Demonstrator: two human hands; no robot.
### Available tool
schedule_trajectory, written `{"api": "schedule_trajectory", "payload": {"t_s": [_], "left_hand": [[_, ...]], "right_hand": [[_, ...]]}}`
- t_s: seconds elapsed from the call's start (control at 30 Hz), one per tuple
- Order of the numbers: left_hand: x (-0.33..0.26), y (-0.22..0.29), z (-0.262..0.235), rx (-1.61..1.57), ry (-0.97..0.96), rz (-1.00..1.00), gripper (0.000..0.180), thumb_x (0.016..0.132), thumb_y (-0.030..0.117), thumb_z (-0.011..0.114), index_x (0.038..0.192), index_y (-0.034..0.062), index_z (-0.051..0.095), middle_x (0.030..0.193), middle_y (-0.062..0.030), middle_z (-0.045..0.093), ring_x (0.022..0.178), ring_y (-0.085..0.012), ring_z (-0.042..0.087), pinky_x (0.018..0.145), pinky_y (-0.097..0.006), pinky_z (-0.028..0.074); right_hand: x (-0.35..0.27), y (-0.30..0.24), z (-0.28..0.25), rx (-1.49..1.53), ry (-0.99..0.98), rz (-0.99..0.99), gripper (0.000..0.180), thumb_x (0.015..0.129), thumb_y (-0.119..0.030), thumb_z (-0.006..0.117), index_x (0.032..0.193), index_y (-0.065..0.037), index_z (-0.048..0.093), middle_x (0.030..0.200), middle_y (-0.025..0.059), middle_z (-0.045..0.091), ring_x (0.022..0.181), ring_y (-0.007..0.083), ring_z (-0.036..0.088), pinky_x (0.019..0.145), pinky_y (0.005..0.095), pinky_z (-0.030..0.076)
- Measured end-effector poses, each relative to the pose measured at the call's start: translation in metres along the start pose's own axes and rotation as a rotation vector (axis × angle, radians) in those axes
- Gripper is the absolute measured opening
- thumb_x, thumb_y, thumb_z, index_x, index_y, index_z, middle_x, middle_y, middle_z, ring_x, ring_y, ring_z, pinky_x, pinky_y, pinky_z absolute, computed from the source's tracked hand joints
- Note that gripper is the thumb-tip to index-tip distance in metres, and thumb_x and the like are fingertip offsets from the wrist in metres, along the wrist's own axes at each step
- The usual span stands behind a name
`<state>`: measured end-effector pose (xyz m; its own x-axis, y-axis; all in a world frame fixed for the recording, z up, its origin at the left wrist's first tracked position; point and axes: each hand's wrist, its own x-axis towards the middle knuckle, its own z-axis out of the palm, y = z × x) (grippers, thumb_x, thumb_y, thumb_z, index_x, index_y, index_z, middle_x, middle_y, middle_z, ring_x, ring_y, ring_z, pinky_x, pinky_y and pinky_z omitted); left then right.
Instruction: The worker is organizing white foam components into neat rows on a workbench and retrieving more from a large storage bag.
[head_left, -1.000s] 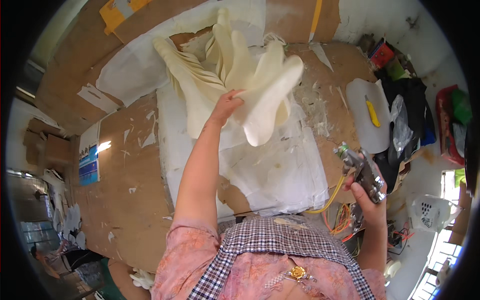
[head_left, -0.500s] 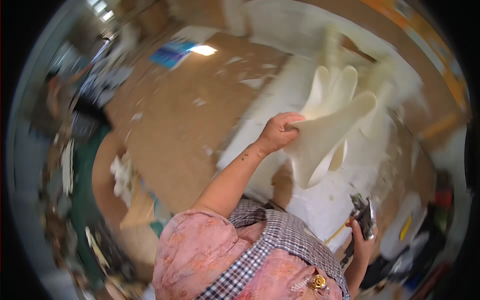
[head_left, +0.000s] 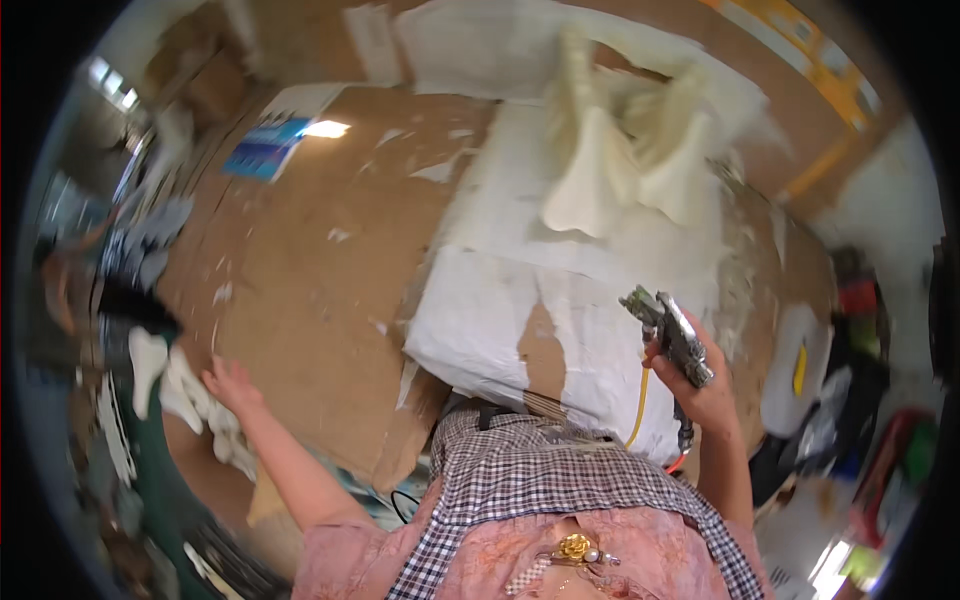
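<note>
My left hand (head_left: 235,387) is stretched out at the left, fingers apart and holding nothing. Just beyond its fingers, cream curved foam pieces (head_left: 149,368) hang over or lie on a pile of pale foam (head_left: 228,432). In my right hand (head_left: 708,385) is a metal spray gun (head_left: 680,340), its nozzle end smeared with green and grey. A yellow hose (head_left: 641,405) runs down from it. Farther off, a stack of cream foam pieces (head_left: 585,175) stands on the white-covered block (head_left: 470,310), apart from both hands.
Brown cardboard (head_left: 320,290) with paper scraps covers the work surface at left. A blue printed sheet (head_left: 266,148) lies at its far side. To the right are a translucent white container (head_left: 797,370) and dark bags. White-stained cardboard (head_left: 480,50) stands behind the foam stack.
My left hand has let go of the cream foam piece and swung far left, where similar foam shapes now show. The spray gun has risen and shifted slightly left in view.
</note>
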<state>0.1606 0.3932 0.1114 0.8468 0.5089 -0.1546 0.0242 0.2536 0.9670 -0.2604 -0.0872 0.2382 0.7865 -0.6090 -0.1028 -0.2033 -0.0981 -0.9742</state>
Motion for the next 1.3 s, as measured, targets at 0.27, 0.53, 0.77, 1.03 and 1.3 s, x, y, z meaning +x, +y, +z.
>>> {"api": "schedule_trajectory", "payload": {"t_s": [0.27,0.53,0.77,1.03,1.3], "left_hand": [[-0.237,-0.188,0.305,0.256,-1.092,-0.367,0.065,0.074,-0.008,0.048,0.136,0.0073,0.037,0.128,-0.0141,0.050,0.091,-0.0181,0.054,0.073,-0.028,0.044],[-0.350,-0.264,0.416,0.563,-1.467,0.026,0.063,0.067,0.003,0.057,0.130,0.0049,0.047,0.124,-0.0157,0.055,0.109,-0.0252,0.055,0.088,-0.033,0.045],[-0.335,-0.234,0.395,0.478,-1.303,0.052,0.044,0.071,0.001,0.051,0.114,0.0000,0.059,0.105,-0.0128,0.063,0.095,-0.0193,0.061,0.083,-0.030,0.046],[-0.238,-0.198,0.357,0.268,-1.128,-0.336,0.041,0.073,-0.005,0.049,0.114,-0.0017,0.056,0.102,-0.0078,0.063,0.088,-0.0164,0.060,0.078,-0.028,0.047],[-0.374,-0.225,0.427,0.055,-1.368,-0.589,0.039,0.074,-0.004,0.053,0.113,-0.0015,0.054,0.104,-0.0082,0.061,0.095,-0.0196,0.057,0.087,-0.030,0.044]], "right_hand": [[-0.064,0.008,-0.033,-0.140,0.286,0.101,0.056,0.081,-0.006,0.067,0.131,-0.001,0.043,0.088,0.0040,0.060,0.077,0.0096,0.057,0.070,0.0248,0.048],[-0.066,-0.024,-0.034,0.030,0.336,-0.222,0.059,0.079,0.001,0.062,0.133,0.004,0.038,0.099,0.0129,0.058,0.079,0.0158,0.058,0.070,0.0288,0.050],[-0.052,0.007,-0.044,-0.151,0.350,0.135,0.061,0.078,-0.005,0.069,0.132,0.001,0.041,0.094,0.0068,0.060,0.081,0.0119,0.057,0.074,0.0265,0.047],[-0.009,-0.040,-0.042,0.039,0.481,-0.226,0.060,0.077,0.001,0.064,0.132,0.003,0.040,0.093,0.0094,0.060,0.079,0.0127,0.057,0.072,0.0267,0.048],[-0.052,-0.003,-0.069,-0.164,0.586,0.127,0.057,0.078,-0.008,0.069,0.129,0.000,0.045,0.090,0.0041,0.060,0.079,0.0096,0.056,0.073,0.0248,0.046]]}}
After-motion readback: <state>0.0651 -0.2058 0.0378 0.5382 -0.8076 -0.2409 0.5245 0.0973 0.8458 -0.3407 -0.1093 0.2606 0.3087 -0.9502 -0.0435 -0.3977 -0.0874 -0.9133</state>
